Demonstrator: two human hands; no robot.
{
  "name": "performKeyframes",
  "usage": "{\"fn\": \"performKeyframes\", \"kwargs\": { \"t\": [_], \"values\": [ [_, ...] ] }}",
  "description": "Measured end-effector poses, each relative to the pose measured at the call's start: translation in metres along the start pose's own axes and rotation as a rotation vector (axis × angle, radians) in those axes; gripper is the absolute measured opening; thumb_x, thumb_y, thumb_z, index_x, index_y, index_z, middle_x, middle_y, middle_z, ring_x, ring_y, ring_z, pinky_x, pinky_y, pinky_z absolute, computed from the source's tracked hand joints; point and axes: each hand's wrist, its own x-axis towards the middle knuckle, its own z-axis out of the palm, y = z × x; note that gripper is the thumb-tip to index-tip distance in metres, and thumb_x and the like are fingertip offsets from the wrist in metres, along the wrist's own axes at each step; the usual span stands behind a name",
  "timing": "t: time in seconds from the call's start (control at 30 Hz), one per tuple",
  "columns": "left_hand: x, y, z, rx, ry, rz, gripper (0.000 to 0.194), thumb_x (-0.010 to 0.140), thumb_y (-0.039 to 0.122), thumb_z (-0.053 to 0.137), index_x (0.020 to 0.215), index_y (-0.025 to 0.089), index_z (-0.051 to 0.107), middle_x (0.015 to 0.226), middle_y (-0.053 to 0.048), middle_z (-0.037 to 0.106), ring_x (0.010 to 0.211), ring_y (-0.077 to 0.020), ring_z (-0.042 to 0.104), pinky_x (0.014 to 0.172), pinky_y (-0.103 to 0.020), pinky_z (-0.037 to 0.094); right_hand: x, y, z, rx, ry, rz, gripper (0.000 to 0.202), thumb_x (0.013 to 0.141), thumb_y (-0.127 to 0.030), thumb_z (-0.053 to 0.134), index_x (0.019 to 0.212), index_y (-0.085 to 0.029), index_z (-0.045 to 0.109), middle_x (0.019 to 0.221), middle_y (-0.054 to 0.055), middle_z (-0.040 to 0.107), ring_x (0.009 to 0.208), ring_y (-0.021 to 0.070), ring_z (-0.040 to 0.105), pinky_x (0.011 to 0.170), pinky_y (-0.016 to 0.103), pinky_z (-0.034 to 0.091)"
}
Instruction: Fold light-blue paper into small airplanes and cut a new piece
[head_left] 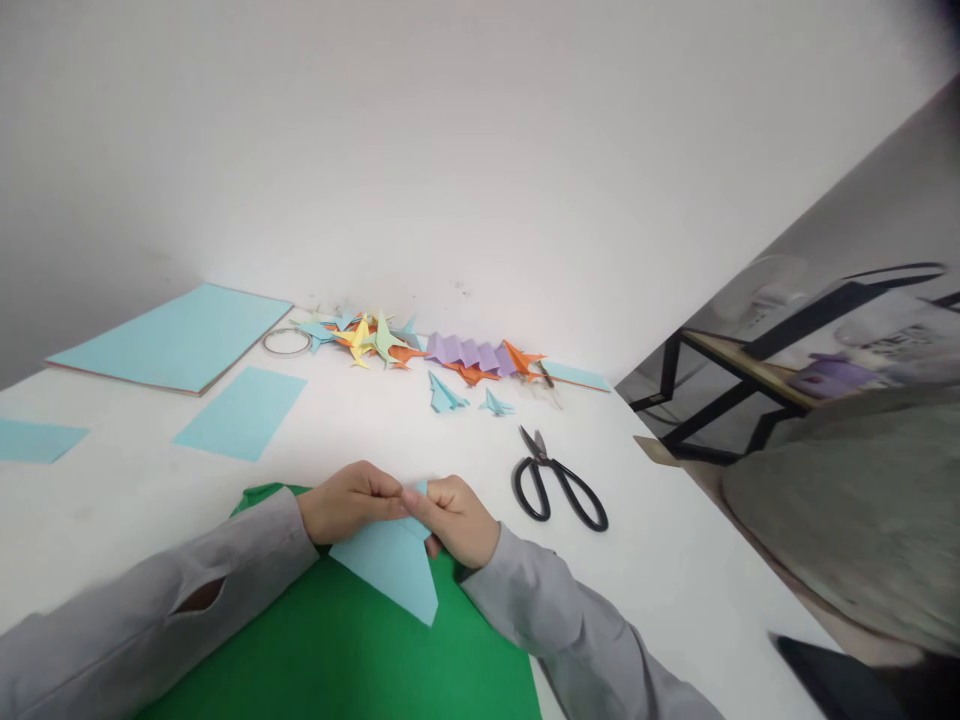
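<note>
Between my two hands is a piece of light blue folded paper (394,565), its wide part hanging down towards me. My left hand (356,503) pinches its upper left edge. Closed on the upper right part is my right hand (456,520), its thumb meeting the left fingertips. The fingers hide the fold at the top. Beneath the paper lies a green cloth (315,640) at the table's near edge. Black-handled scissors (551,475) rest to the right of my right hand, blades slightly apart and pointing away.
Folded paper figures (375,340) in several colours and a purple pleated strip (469,352) line the wall. Two small blue folded pieces (446,395) lie before them. Blue sheets (240,412), a larger stack (180,335) and a metal ring (286,342) are left. A person (862,500) sits right.
</note>
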Motion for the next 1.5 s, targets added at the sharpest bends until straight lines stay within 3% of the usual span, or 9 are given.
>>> {"fn": "performKeyframes", "kwargs": {
  "t": [0.1,0.27,0.43,0.53,0.67,0.97,1.13,1.33,1.5],
  "values": [
    [0.001,0.002,0.000,-0.057,-0.123,-0.047,0.038,0.074,0.041,0.051,0.049,0.015,0.040,0.048,0.005,0.032,0.048,-0.0073,0.029,0.045,-0.023,0.024,-0.001,0.000,0.001,-0.017,0.048,-0.005,0.066,0.078,-0.066,0.033,0.034,-0.017,0.040,0.029,-0.003,0.038,0.030,0.0055,0.035,0.037,0.019,0.028],
    [0.001,0.001,-0.002,0.044,-0.123,-0.023,0.045,0.073,0.041,0.055,0.046,0.017,0.027,0.048,0.007,0.019,0.046,-0.0057,0.018,0.044,-0.024,0.014,0.001,0.004,0.001,0.022,0.094,0.025,0.073,0.081,-0.065,0.024,0.030,-0.017,0.042,0.027,-0.001,0.038,0.029,0.0057,0.035,0.039,0.020,0.032],
    [0.000,-0.002,-0.002,0.163,-0.132,0.045,0.040,0.076,0.036,0.051,0.047,0.017,0.030,0.049,0.006,0.020,0.048,-0.0066,0.019,0.047,-0.025,0.015,0.001,0.003,0.001,0.005,0.014,0.017,0.062,0.076,-0.065,0.039,0.039,-0.016,0.046,0.030,-0.003,0.042,0.030,0.0054,0.036,0.037,0.019,0.029],
    [0.001,-0.003,-0.002,0.191,-0.138,0.048,0.043,0.075,0.038,0.052,0.047,0.017,0.028,0.048,0.006,0.019,0.048,-0.0063,0.019,0.046,-0.025,0.016,0.002,0.003,0.002,0.007,0.066,0.032,0.068,0.080,-0.063,0.032,0.033,-0.016,0.045,0.028,-0.001,0.040,0.030,0.0052,0.037,0.039,0.019,0.032],
    [0.002,-0.002,-0.002,0.116,-0.108,0.000,0.042,0.075,0.043,0.052,0.049,0.017,0.031,0.048,0.006,0.022,0.047,-0.0062,0.021,0.044,-0.024,0.016,0.002,0.004,0.001,0.097,0.120,0.051,0.072,0.078,-0.068,0.025,0.034,-0.016,0.045,0.030,0.000,0.042,0.030,0.0066,0.039,0.038,0.021,0.033],
    [0.003,0.001,0.000,0.177,0.090,0.009,0.043,0.073,0.045,0.052,0.049,0.017,0.030,0.050,0.007,0.020,0.049,-0.0063,0.020,0.043,-0.022,0.016,0.002,0.002,0.000,0.067,0.042,-0.024,0.045,0.070,-0.055,0.057,0.053,-0.014,0.047,0.043,-0.007,0.038,0.040,0.0043,0.030,0.039,0.019,0.022],
    [0.003,0.002,-0.001,0.109,0.067,-0.023,0.040,0.076,0.046,0.046,0.051,0.017,0.033,0.051,0.006,0.024,0.049,-0.0068,0.022,0.044,-0.021,0.018,0.002,0.005,0.000,0.160,0.021,0.004,0.040,0.069,-0.052,0.060,0.060,-0.013,0.053,0.049,-0.005,0.044,0.044,0.0057,0.035,0.042,0.020,0.029],
    [0.002,0.002,-0.003,0.094,0.098,-0.046,0.040,0.078,0.047,0.041,0.053,0.017,0.034,0.052,0.005,0.026,0.049,-0.0073,0.023,0.044,-0.022,0.019,0.003,0.009,-0.001,0.183,0.110,0.017,0.058,0.077,-0.062,0.041,0.041,-0.016,0.039,0.035,-0.005,0.035,0.036,0.0049,0.029,0.038,0.021,0.023],
    [0.003,0.003,-0.001,0.083,0.111,-0.040,0.040,0.076,0.046,0.045,0.051,0.017,0.033,0.051,0.006,0.024,0.050,-0.0070,0.022,0.044,-0.022,0.019,0.001,0.010,-0.002,0.195,0.044,0.007,0.045,0.071,-0.053,0.058,0.050,-0.015,0.048,0.041,-0.005,0.041,0.039,0.0058,0.033,0.039,0.020,0.025]
  ]
}}
